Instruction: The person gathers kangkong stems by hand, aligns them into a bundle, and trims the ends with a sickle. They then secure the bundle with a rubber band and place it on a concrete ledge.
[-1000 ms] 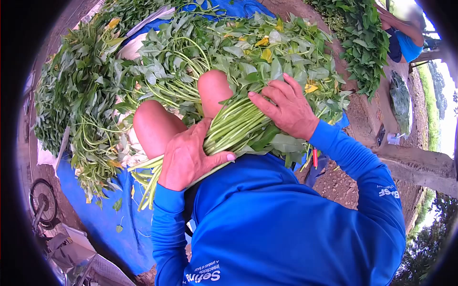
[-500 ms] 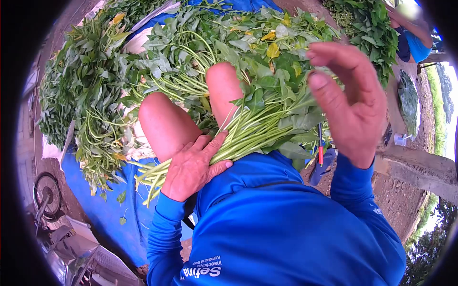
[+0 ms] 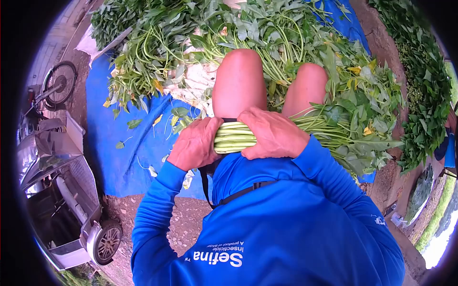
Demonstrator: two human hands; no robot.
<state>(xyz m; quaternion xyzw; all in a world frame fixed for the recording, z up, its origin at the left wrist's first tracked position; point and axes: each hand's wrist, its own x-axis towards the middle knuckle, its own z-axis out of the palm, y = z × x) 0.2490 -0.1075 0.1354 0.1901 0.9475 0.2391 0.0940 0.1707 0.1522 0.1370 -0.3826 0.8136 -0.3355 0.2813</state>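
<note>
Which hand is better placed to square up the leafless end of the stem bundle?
Probably the left hand: it covers the leafless end of the stem bundle, while the right hand wraps the stems nearer the leaves.

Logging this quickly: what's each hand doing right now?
Left hand: closed on the bundle of stems.
Right hand: closed on the same bundle.

head-worn view, steeply downward, close over lap, fisheye edges
</note>
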